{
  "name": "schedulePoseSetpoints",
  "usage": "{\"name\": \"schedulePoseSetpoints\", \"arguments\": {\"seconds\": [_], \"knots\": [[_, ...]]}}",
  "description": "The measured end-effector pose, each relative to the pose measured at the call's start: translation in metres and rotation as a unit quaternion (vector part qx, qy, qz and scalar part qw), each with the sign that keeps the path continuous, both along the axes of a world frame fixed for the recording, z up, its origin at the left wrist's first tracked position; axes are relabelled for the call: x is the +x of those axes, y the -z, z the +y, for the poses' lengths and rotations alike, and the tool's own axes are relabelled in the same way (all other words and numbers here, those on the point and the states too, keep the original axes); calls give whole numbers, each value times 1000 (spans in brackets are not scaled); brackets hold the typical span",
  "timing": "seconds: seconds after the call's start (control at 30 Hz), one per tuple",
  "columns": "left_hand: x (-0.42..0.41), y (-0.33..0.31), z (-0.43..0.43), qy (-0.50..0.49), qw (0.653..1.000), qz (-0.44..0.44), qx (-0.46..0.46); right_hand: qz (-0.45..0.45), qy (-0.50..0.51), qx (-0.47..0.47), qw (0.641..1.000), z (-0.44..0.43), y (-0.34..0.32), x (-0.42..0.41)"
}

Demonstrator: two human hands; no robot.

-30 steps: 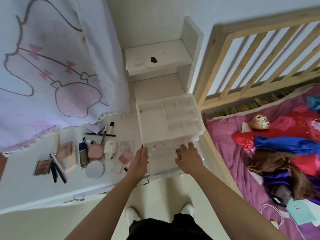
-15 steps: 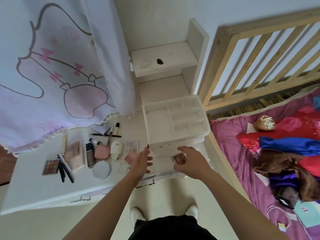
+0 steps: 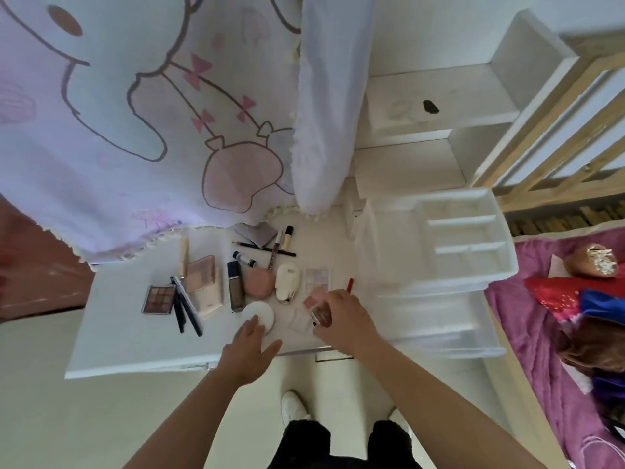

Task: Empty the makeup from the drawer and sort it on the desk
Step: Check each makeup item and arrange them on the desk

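A white plastic drawer organiser [image 3: 436,262] stands at the desk's right end with its lower drawer [image 3: 443,330] pulled out. My right hand [image 3: 345,319] holds a small brownish compact [image 3: 321,313] low over the white desk [image 3: 135,333], beside a pink blush [image 3: 313,299] and a clear square case [image 3: 302,319]. My left hand [image 3: 250,346] hovers open at the desk's front edge, its fingertips by a round white compact [image 3: 262,313]. Several palettes, tubes and pencils lie in a group further left.
An eyeshadow palette [image 3: 157,299], a pink puff case [image 3: 258,282] and a foundation bottle [image 3: 236,291] lie on the desk. A printed curtain [image 3: 152,113] hangs over the desk's back. A wooden bed frame [image 3: 558,130] and a cluttered purple bed [image 3: 575,316] are to the right.
My right hand has carried the small compact from the open drawer leftward to the desk. My left hand moved left too, away from the drawer. The camera swung left and down.
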State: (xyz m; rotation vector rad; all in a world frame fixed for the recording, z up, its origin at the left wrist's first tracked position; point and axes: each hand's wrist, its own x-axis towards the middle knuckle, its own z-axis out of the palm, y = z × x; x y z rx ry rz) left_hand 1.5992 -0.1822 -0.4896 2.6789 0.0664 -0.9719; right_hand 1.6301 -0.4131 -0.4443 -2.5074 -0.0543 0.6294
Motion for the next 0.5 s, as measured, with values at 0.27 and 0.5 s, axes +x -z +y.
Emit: {"name": "schedulePoseSetpoints", "arguments": {"seconds": [0.27, 0.5], "knots": [[2, 7, 17, 15, 999, 18, -37, -74, 99, 9, 992, 30, 45, 37], [11, 4, 7, 6, 1000, -26, 8, -170, 113, 92, 975, -9, 13, -12]]}}
